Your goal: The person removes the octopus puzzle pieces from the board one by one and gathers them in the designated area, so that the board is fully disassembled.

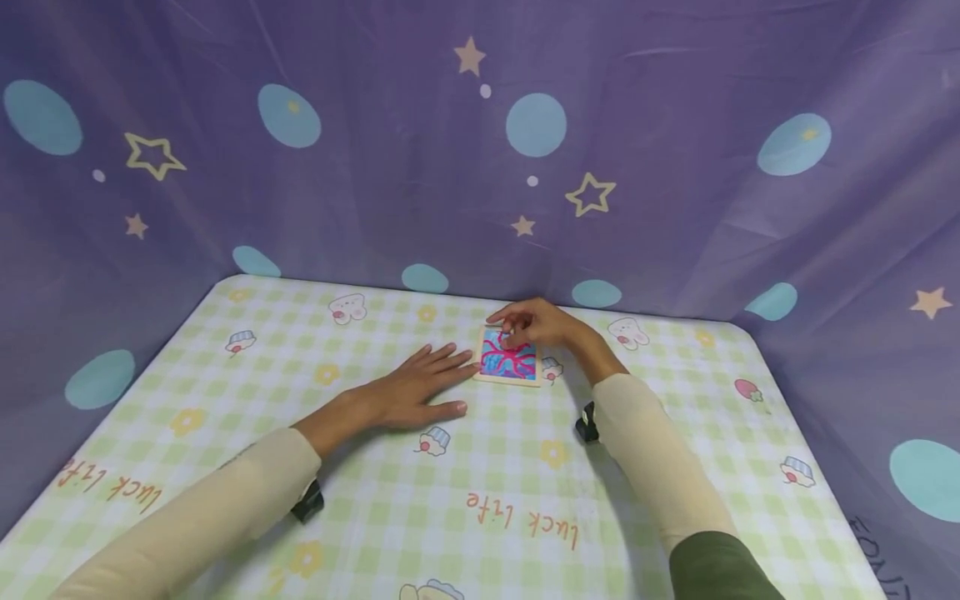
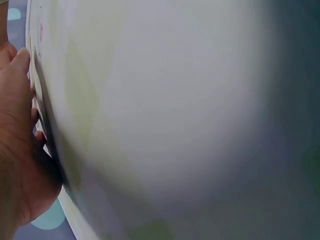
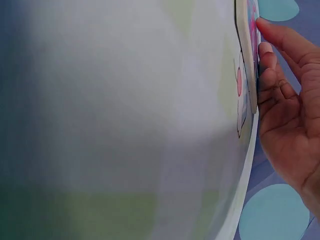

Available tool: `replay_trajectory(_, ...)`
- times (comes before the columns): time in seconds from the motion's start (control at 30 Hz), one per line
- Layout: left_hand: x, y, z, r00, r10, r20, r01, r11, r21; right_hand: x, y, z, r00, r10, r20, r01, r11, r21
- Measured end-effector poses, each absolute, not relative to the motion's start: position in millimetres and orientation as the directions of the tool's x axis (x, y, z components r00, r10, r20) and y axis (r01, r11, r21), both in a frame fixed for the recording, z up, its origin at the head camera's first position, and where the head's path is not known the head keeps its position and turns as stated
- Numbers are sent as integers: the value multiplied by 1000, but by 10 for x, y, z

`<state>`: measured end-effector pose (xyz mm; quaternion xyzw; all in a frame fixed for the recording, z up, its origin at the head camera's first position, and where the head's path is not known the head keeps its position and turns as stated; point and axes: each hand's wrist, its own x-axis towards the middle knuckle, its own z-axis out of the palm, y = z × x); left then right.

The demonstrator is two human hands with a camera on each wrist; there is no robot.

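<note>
A small square picture board [image 1: 510, 371] with a pale rim, blue and purple with pink branching lines, lies flat on the table. My left hand [image 1: 412, 390] rests palm down at its left, fingers spread, with fingertips at the board's left edge. Over the board's upper edge is my right hand [image 1: 542, 323], its thumb touching the picture and its other fingers loosely bent. The right wrist view shows the same hand [image 3: 295, 105] beside the board's rim [image 3: 245, 50]. In the left wrist view, my left hand [image 2: 22, 135] lies at the far left edge.
A green-and-white checked cloth [image 1: 510, 467] with printed cakes, flowers and lettering covers the table. A purple curtain [image 1: 420, 167] with stars and blue dots hangs behind and at both sides. Dark wrist devices [image 1: 588, 422] sit below both sleeves.
</note>
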<state>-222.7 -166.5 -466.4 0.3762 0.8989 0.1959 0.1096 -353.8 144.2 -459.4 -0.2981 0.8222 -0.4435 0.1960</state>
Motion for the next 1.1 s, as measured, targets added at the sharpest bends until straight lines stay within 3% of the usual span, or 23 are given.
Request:
replay_trajectory(0.13,-2247,-1723,-4656,-691,722,-39,625,623,469,-3550,1410,-4566,-709,-701,-80,-327,427,-843)
replay_trajectory(0.5,-2280,-1830,-4612,-721,685,-106,618,705,347,-3581,1359,-4489,-644,-744,-180,-321,477,-818)
replay_trajectory(1.1,-2283,-1792,-4605,-726,686,-56,646,708,285,-3557,1312,-4445,-641,-741,-200,-298,480,-825)
